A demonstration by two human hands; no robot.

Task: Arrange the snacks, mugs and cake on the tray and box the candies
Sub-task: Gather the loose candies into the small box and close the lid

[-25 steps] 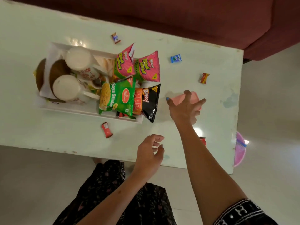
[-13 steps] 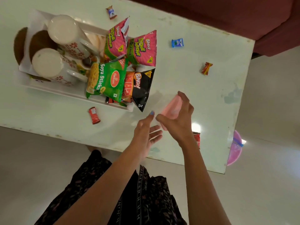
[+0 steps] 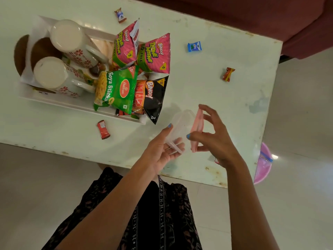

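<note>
Fingers (image 3: 191, 137) of our right hand (image 3: 214, 139) are pinching the pink lid (image 3: 197, 127), splayed otherwise, while our left hand (image 3: 162, 150) is cupping the clear candy box (image 3: 180, 127) above the bench (image 3: 207, 87). On the left, the tray (image 3: 72, 103) is already carrying mugs, cake and snack packets. The candies, like the blue one (image 3: 194, 46), are lying scattered, waiting to be boxed.

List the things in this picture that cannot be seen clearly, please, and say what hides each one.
Head view only:
- Cake: mostly covered by the two mugs and white paper.
- Candy by the right hand: only a red corner shows behind the wrist.
- Clear box: contents unclear through its see-through walls.
- Pink bowl: partly hidden behind the table edge.
- Candy wrapper print: too small to read.
</note>
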